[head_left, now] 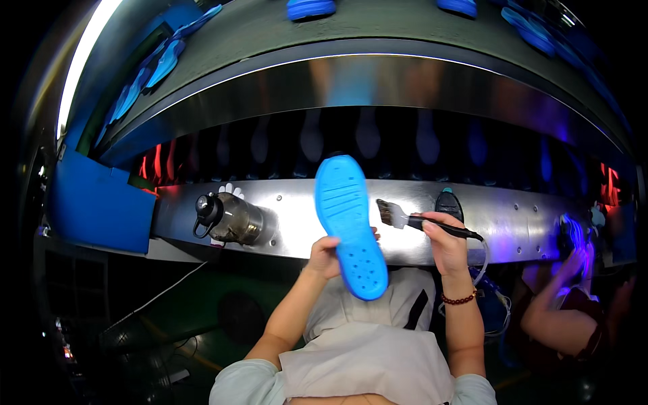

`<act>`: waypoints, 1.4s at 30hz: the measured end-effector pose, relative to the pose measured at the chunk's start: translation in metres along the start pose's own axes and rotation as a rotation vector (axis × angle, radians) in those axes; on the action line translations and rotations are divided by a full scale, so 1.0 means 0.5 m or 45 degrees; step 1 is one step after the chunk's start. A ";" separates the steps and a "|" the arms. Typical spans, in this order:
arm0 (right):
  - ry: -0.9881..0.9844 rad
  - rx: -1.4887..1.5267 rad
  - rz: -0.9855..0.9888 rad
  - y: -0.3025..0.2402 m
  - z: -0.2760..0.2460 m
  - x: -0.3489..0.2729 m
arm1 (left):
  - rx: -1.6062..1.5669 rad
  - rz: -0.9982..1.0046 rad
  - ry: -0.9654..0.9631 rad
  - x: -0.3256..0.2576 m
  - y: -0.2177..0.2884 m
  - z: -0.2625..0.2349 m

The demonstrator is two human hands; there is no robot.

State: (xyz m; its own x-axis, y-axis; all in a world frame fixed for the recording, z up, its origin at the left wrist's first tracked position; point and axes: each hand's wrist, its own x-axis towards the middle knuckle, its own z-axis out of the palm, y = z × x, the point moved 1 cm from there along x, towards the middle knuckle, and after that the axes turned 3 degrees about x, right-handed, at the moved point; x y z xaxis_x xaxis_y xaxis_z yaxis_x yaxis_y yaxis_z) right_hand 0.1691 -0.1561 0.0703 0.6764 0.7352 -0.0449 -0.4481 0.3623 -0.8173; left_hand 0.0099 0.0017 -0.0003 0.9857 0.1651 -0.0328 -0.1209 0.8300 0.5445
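Note:
My left hand (325,257) grips a bright blue shoe sole (343,202) near its heel end. The sole is tilted upward above the metal bench, showing a ribbed forefoot and small dark holes in the heel. Between the thumb and fingers of my right hand (447,237) is a flat brush (398,217) with a dark handle. A pale tube or cord trails from the handle's end. The bristles point left toward the sole, a short gap away from it. Just behind my right hand, a black shoe part (449,204) rests on the bench.
A smoky clear bottle (239,218) with a black lid lies on the steel bench (496,226) at left. Beyond, a raised conveyor (256,37) carries blue soles. Dark sole shapes (368,135) show beneath it. Another person's arm (560,317) is at the right under violet light.

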 end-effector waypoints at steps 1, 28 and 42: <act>-0.010 -0.094 0.022 0.003 0.006 0.008 | -0.109 0.060 -0.098 0.008 -0.013 0.030; -0.433 -0.846 -0.375 -0.040 0.170 0.001 | -0.067 -0.082 0.114 -0.004 0.042 0.129; -0.831 -0.640 -0.253 -0.061 0.133 -0.018 | 0.252 0.258 0.127 0.006 0.083 0.140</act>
State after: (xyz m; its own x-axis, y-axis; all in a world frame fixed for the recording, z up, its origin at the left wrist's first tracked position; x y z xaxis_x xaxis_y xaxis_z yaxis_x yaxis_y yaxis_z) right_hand 0.1377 -0.1359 0.1339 0.1727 0.9241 0.3410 0.0612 0.3355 -0.9401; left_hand 0.0158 -0.0008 0.0805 0.9264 0.3762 0.0164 -0.2790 0.6566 0.7007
